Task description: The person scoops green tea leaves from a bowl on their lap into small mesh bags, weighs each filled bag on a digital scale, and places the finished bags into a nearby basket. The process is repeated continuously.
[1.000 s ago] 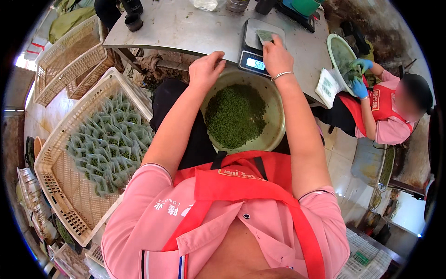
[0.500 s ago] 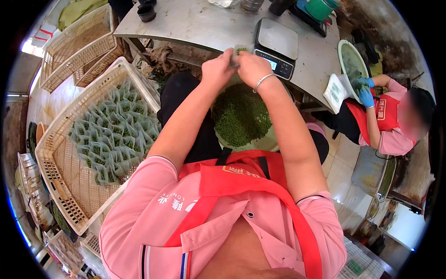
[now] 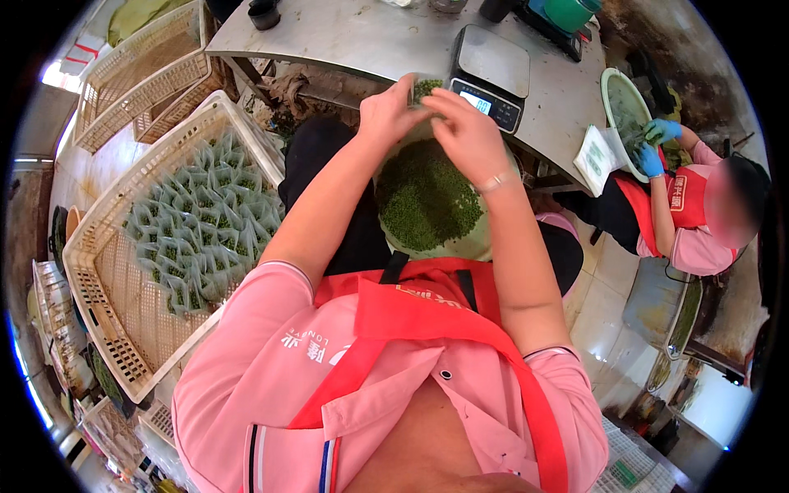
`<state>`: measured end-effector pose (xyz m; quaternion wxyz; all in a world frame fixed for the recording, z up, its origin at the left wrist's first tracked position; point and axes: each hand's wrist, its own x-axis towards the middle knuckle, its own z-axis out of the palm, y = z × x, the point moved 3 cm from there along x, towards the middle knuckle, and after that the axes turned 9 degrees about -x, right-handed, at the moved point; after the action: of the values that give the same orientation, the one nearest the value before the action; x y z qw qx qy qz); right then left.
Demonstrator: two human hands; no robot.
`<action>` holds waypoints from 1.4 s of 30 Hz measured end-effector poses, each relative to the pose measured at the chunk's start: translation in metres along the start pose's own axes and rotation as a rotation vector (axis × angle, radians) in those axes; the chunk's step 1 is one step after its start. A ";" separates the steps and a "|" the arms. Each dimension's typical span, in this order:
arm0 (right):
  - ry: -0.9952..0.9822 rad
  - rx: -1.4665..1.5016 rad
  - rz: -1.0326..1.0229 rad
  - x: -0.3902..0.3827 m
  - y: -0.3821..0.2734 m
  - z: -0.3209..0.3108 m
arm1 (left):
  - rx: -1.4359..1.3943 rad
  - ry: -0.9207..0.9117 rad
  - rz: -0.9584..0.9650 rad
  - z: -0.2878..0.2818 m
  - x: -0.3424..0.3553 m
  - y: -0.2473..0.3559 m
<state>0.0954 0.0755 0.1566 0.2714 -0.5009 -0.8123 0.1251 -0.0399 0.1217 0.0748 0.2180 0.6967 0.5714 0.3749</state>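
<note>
My left hand [image 3: 385, 113] is closed on a small clear plastic bag [image 3: 426, 89] with green, peppercorn-like grains in it, held up at the table's near edge. Close beside the bag is my right hand [image 3: 470, 135], its fingers bent and apart; whether the fingertips touch the plastic cannot be made out. Below both hands, between my knees, sits a pale round basin [image 3: 450, 246] with a heap of loose green grains [image 3: 423, 205]. A digital scale [image 3: 493, 66] with a lit display stands on the table just right of the bag, its plate bare.
On the left, a large cream crate [image 3: 115, 296] holds many filled bags [image 3: 201, 222] standing upright. More crates [image 3: 140, 70] lie behind it. The metal table [image 3: 362, 41] carries dark cups and a second scale. At right, a co-worker's blue-gloved hands [image 3: 653, 148] work over a green basin [image 3: 610, 90].
My right hand has loosened from the bag and turned, its fingers spreading. More of the bag and its grains shows beside my left hand. The co-worker's gloved hands have shifted slightly.
</note>
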 end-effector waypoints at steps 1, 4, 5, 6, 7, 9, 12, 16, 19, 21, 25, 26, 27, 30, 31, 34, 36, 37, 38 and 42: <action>0.019 0.149 0.075 -0.015 0.002 -0.005 | -0.042 -0.066 -0.101 -0.004 0.003 0.001; 0.007 0.451 0.311 -0.070 0.034 0.016 | -0.142 0.002 -0.132 0.004 0.005 -0.016; -0.045 0.462 0.403 -0.094 0.056 0.041 | -0.145 -0.036 -0.146 -0.001 0.004 -0.014; -0.146 0.446 0.469 -0.119 0.070 0.065 | -0.318 -0.030 -0.186 -0.001 0.003 -0.019; -0.278 0.400 0.503 -0.142 0.085 0.088 | -0.492 -0.015 -0.228 0.000 0.001 -0.026; -0.428 0.414 0.542 -0.190 0.113 0.137 | -0.792 -0.012 -0.266 -0.004 -0.005 -0.042; -0.711 0.142 0.422 -0.198 0.113 0.154 | -1.002 0.133 -0.208 -0.053 -0.030 -0.044; -0.569 0.377 0.500 -0.189 0.120 0.155 | -0.921 0.327 -0.161 -0.153 -0.085 -0.042; -0.579 0.393 0.492 -0.199 0.141 0.167 | -0.465 0.547 -0.145 -0.235 -0.144 -0.067; -0.593 0.451 0.501 -0.197 0.133 0.166 | -0.172 0.652 -0.245 -0.296 -0.205 -0.075; -0.654 0.473 0.469 -0.205 0.138 0.174 | 0.410 0.815 -0.539 -0.396 -0.320 -0.088; -0.655 0.449 0.465 -0.205 0.137 0.173 | 0.598 0.825 -0.599 -0.417 -0.346 -0.099; -0.655 0.425 0.463 -0.202 0.135 0.169 | 0.595 0.832 -0.669 -0.434 -0.373 -0.116; -0.630 0.427 0.452 -0.202 0.134 0.169 | 0.382 0.936 -0.876 -0.463 -0.444 -0.182; -0.626 0.402 0.443 -0.202 0.134 0.170 | 0.269 0.981 -0.937 -0.463 -0.455 -0.201; -0.636 0.400 0.457 -0.205 0.137 0.166 | 0.350 0.881 -1.125 -0.447 -0.454 -0.225; -0.628 0.423 0.479 -0.208 0.137 0.164 | 0.548 0.551 -1.208 -0.426 -0.450 -0.233; -0.613 0.431 0.487 -0.208 0.136 0.163 | 0.641 0.401 -1.213 -0.409 -0.448 -0.236; -0.597 0.438 0.496 -0.208 0.136 0.162 | 0.732 0.249 -1.208 -0.394 -0.446 -0.238; -0.607 0.335 0.450 -0.212 0.136 0.163 | 0.642 0.055 -1.275 -0.370 -0.419 -0.235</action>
<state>0.1787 -0.0362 -0.1092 0.0628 -0.5553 -0.6941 0.4538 -0.5016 -0.2669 0.0186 0.1644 0.2470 0.9549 0.0051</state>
